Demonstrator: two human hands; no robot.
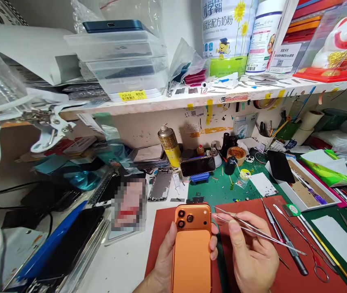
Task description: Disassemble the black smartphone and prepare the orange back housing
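Note:
An orange smartphone (192, 260) is held upright in my left hand (164, 254), its back and camera bump facing me. The thumb of that hand lies along the phone's left edge and its fingertips curl round the right edge. My right hand (253, 254) pinches a pair of metal tweezers (253, 230). Their points aim up and left, close to the phone's top right corner; whether they touch it I cannot tell. Beneath both hands lie red-brown mats (158, 236) on the green work mat (207, 189).
Right of my hand lie a black-handled knife (297, 260), red-handled scissors (317, 264) and other slim tools. A blue stand (200, 178) props a dark phone (198, 166) behind. Stacked phone parts (69, 244) fill the left side. A loaded shelf (192, 95) overhangs the bench.

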